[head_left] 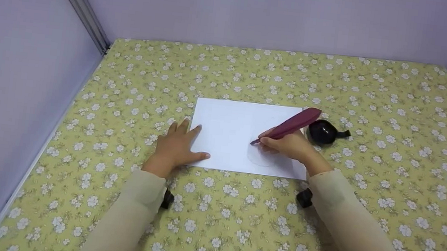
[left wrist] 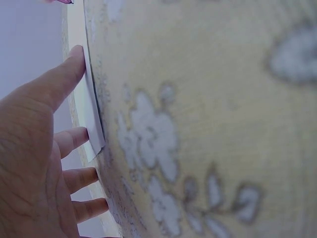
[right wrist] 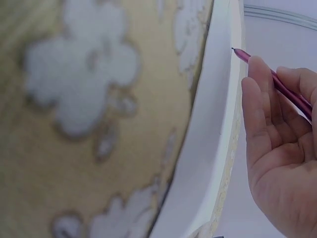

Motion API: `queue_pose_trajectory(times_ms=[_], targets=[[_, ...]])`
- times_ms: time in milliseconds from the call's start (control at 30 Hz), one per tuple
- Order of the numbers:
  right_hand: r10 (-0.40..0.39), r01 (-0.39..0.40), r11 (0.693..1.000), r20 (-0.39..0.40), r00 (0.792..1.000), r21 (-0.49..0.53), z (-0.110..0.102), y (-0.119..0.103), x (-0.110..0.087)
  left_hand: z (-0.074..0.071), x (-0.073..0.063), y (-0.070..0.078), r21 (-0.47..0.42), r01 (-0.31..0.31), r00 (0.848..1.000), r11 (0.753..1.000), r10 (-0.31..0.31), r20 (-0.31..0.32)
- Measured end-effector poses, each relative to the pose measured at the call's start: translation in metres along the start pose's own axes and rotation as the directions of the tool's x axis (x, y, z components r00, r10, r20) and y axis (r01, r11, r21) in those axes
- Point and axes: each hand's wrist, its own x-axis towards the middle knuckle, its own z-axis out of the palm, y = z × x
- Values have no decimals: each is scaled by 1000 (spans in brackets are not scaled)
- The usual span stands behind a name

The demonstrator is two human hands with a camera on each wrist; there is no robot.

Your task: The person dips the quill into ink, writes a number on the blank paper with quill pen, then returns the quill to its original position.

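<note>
A white sheet of paper lies on the flowered cloth. Spread out at its left edge is my left hand, with the thumb and index fingertip on the sheet and the other fingers on the cloth. My right hand pinches a dark red feather pen between thumb and fingers, plume slanting up to the right. Its tip is at the right half of the paper, above a faint curved line. In the right wrist view the slim pen shaft points at the sheet.
A shiny black round object with a short neck sits just right of the paper. Yellow cloth with white flowers covers the table. Pale walls stand at the back and sides. A black wrist device shows by the left sleeve.
</note>
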Motion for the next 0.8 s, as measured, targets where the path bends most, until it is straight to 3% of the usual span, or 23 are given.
queue_pose_trajectory(times_ms=[367,633,800], targets=[[7,-6,999,23,1000,-50,-1,0,1,-1,0,0,6,6,1000,1000,-6,-3],[-7,7,999,3,1000,32,-1,2,1,0,0,0,7,0,1000,1000,0,-4],[-59,59,996,-15,998,68,-4,2,1,1,1,-1,8,-2,1000,1000,2,-1]])
